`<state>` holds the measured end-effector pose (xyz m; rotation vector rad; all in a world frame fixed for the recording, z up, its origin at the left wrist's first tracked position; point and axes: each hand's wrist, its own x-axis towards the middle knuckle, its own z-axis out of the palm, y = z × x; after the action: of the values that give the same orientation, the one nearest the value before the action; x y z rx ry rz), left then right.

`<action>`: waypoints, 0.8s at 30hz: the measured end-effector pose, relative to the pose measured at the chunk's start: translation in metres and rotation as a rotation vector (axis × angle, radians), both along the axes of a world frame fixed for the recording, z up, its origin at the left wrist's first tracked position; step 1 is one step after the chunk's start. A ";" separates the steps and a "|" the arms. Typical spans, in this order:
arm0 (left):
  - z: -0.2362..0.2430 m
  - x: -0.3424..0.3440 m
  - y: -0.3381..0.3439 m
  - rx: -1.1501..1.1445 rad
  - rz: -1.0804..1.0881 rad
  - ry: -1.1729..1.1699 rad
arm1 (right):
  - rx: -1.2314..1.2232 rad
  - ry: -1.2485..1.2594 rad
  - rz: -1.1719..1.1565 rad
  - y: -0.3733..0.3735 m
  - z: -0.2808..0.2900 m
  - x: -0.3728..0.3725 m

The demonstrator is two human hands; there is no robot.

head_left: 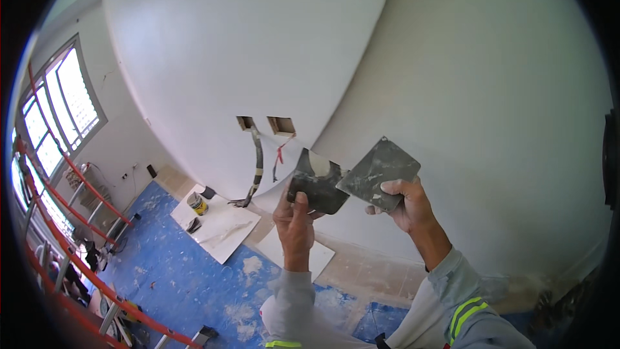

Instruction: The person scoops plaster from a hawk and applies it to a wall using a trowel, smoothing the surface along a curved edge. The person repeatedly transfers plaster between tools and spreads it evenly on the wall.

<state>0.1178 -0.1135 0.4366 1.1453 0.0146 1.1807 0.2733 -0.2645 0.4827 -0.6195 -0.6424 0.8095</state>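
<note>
My left hand [295, 231] is closed round a black, square putty spreader [316, 189], thumb on its face. A pale patch of filler [318, 163] sits near that spreader's upper edge. In my right hand [411, 208] is a second putty spreader [382, 169], dark grey and smeared with white, pinched at its lower right corner. The two spreaders meet or nearly meet at their facing edges; I cannot tell whether they touch. Both are held up in front of the pale wall [478, 136].
Two square wall openings [281, 126] have a taped dark conduit [258, 161] and red wires [279, 154] hanging out. A yellow-and-black can [197, 203] stands on a white board [216, 229] over blue floor covering [194, 284]. An orange ladder [81, 262] is at left, near a barred window [61, 100].
</note>
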 end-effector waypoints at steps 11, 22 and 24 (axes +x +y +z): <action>0.024 -0.028 -0.018 0.947 0.374 0.535 | -0.044 0.227 0.225 0.022 -0.048 0.007; -0.044 0.011 -0.014 -0.552 -0.265 0.068 | 0.155 -1.323 -0.550 0.010 -0.042 0.011; -0.034 0.011 -0.025 -0.457 -0.245 0.024 | 0.146 -1.447 -0.544 0.014 -0.052 0.016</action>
<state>0.1283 -0.1390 0.4026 0.7330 0.1516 0.8858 0.2894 -0.2509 0.4306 -1.1501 -1.7078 -0.3402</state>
